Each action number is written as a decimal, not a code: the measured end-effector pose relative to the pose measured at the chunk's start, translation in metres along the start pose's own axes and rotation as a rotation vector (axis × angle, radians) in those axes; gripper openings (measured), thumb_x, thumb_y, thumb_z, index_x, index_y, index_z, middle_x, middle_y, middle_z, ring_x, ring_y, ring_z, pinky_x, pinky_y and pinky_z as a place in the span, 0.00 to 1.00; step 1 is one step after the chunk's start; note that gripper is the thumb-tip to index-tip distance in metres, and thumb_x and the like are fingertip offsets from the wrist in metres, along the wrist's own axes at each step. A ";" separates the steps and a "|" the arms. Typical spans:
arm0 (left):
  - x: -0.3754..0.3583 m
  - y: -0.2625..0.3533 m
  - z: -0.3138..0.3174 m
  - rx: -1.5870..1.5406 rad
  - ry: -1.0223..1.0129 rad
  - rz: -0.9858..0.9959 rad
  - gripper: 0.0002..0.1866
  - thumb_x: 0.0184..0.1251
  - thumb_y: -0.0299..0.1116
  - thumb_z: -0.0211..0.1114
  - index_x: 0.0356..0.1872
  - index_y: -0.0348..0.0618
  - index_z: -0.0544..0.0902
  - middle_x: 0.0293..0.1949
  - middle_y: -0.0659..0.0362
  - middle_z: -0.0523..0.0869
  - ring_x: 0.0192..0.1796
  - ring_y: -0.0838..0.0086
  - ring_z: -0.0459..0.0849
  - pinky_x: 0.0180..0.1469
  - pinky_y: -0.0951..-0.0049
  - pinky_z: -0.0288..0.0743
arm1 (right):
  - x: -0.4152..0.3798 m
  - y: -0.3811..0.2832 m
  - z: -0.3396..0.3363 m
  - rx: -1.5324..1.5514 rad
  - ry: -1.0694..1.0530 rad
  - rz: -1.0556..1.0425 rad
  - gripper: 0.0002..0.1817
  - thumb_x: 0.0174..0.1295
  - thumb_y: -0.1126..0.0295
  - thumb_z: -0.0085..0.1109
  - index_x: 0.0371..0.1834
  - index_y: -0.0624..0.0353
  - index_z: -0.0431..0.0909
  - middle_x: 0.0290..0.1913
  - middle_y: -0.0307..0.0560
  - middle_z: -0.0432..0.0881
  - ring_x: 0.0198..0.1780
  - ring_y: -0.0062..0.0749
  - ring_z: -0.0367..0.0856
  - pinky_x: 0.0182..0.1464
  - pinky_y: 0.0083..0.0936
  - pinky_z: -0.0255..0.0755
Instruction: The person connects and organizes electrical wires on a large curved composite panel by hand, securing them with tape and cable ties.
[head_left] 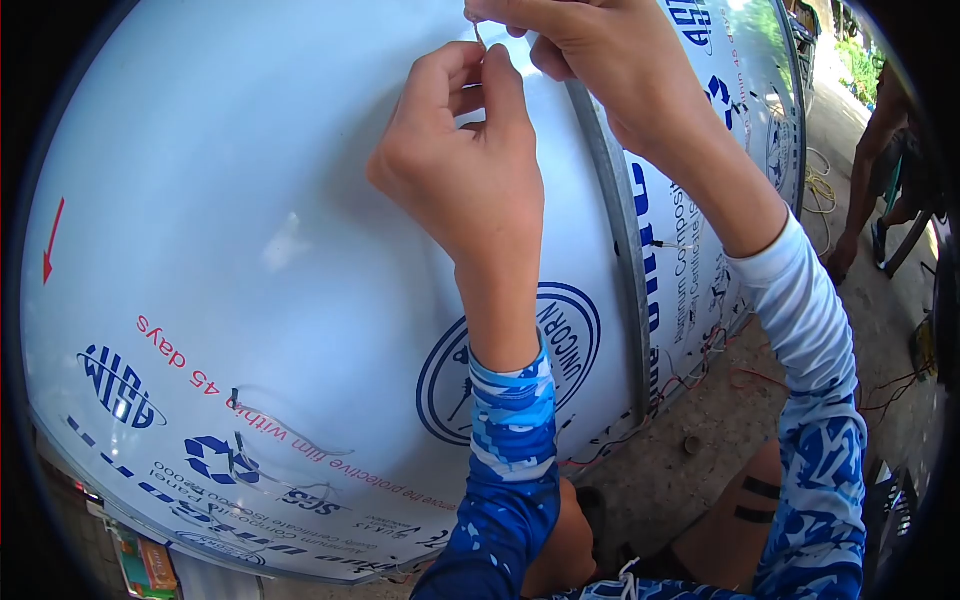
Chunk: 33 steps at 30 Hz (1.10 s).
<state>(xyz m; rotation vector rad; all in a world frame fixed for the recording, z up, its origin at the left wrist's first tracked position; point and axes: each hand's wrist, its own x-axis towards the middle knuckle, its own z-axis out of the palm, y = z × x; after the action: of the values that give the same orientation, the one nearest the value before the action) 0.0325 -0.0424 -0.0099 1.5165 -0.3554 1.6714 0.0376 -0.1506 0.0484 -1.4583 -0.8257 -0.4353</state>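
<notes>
My left hand [465, 150] is raised over a large white composite panel [220, 160] with blue and red print. Its thumb and forefinger pinch the lower end of a thin wire [479, 36]. Close above, my right hand [610, 65] has its fingertips closed at the wire's upper end, right by the top edge of view, where part of the grip is cut off. Both forearms wear blue and white patterned sleeves.
A grey metal strip [612, 190] crosses the panel under my right hand. Short wire pieces [236, 458] lie on the film. Red wires [760, 378] and a yellow cord [820, 190] lie on the ground. Another person's arm [865, 180] reaches down at right.
</notes>
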 end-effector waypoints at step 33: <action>0.021 -0.007 -0.042 -1.365 -0.183 -0.835 0.10 0.71 0.28 0.52 0.38 0.28 0.76 0.30 0.48 0.80 0.25 0.69 0.75 0.13 0.81 0.64 | -0.012 0.042 0.004 -0.414 0.207 -0.314 0.16 0.65 0.60 0.60 0.38 0.64 0.85 0.27 0.36 0.81 0.30 0.12 0.73 0.27 0.14 0.58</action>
<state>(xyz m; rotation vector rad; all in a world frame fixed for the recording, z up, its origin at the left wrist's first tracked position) 0.0102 -0.0014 -0.0020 0.5642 -0.6491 0.3525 0.0589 -0.1453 0.0099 -1.6287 -0.8298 -1.0259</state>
